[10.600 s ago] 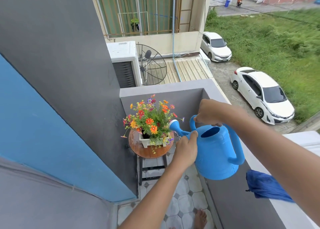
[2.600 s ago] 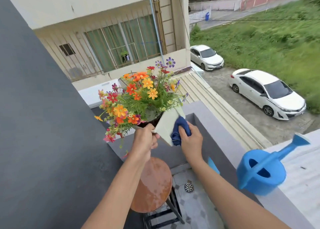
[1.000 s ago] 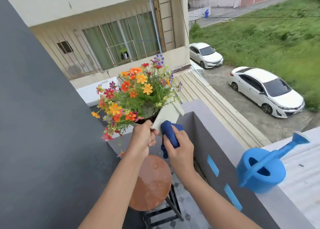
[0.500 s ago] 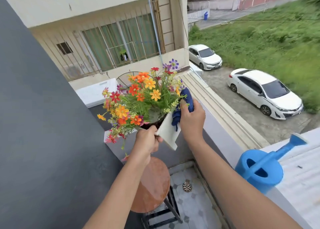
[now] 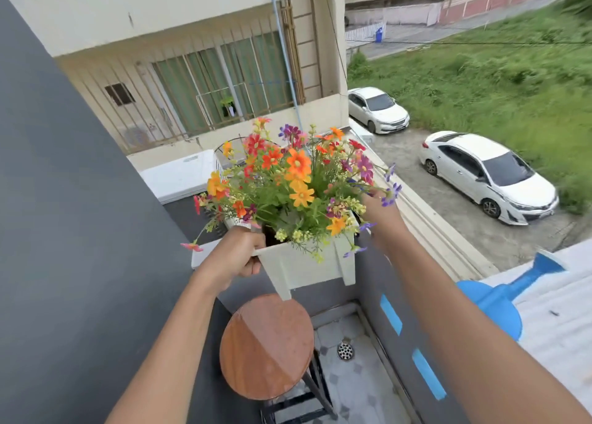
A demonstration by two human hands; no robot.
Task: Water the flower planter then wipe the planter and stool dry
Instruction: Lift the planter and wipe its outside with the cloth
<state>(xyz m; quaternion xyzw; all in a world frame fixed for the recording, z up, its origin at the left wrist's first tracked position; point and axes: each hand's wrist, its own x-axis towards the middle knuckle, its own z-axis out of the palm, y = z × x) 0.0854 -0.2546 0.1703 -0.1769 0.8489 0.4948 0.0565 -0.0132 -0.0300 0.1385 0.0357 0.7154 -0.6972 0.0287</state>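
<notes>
The white square planter [image 5: 304,265] full of orange, red and purple flowers [image 5: 298,180] is lifted in the air above the round wooden stool [image 5: 266,346]. My left hand [image 5: 235,253] grips the planter's left rim. My right hand [image 5: 381,213] is blurred, reaching behind the planter's right side, partly hidden by blossoms. The blue cloth it held a moment ago does not show. The stool's top looks wet and bare.
A blue watering can [image 5: 493,305] rests on the balcony ledge at the right. The dark grey wall [image 5: 80,231] stands close on the left. The parapet wall [image 5: 378,263] carries blue tape strips [image 5: 390,314]. A floor drain [image 5: 345,350] sits on the tiles below.
The planter has been turned so a flat side faces me. My right hand has slid from the near right corner round to its far side, and the blue cloth has gone out of sight.
</notes>
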